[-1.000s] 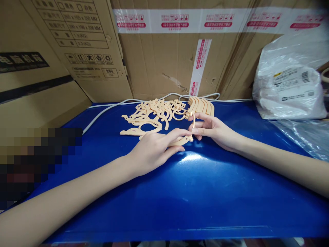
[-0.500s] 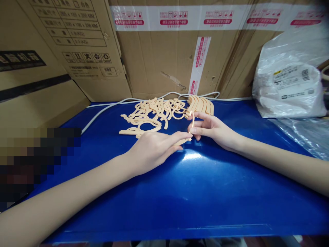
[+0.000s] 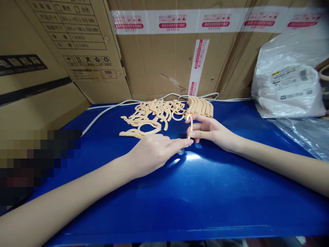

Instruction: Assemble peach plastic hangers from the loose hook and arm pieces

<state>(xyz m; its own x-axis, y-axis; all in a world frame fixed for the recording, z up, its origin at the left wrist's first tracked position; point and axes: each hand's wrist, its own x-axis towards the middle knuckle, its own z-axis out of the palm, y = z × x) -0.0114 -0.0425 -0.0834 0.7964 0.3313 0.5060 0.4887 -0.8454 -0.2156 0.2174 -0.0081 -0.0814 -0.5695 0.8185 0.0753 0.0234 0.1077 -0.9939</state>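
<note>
Between the thumb and fingers of my right hand (image 3: 205, 129) stands a beige plastic hook (image 3: 190, 126), upright, like a hanger's hook. My left hand (image 3: 154, 152) meets it from the left, its fingers closed at the hook's lower end. The beige flat piece in my left fingers is mostly hidden by the hand. Just beyond both hands lies a loose pile of beige hooks and curved plastic parts (image 3: 155, 111). To its right, several curved beige arms (image 3: 199, 107) lie side by side in a neat row.
A blue table (image 3: 192, 202) lies under everything. Cardboard boxes (image 3: 159, 58) wall the back and left. A white cable (image 3: 102, 109) runs along the back edge. At the right are a white plastic bag (image 3: 288, 82) and a clear plastic sheet (image 3: 305, 135).
My left hand has turned and slid slightly right along the hook's base, covering the flat piece that showed before. My right hand still holds the hook, nearly in place.
</note>
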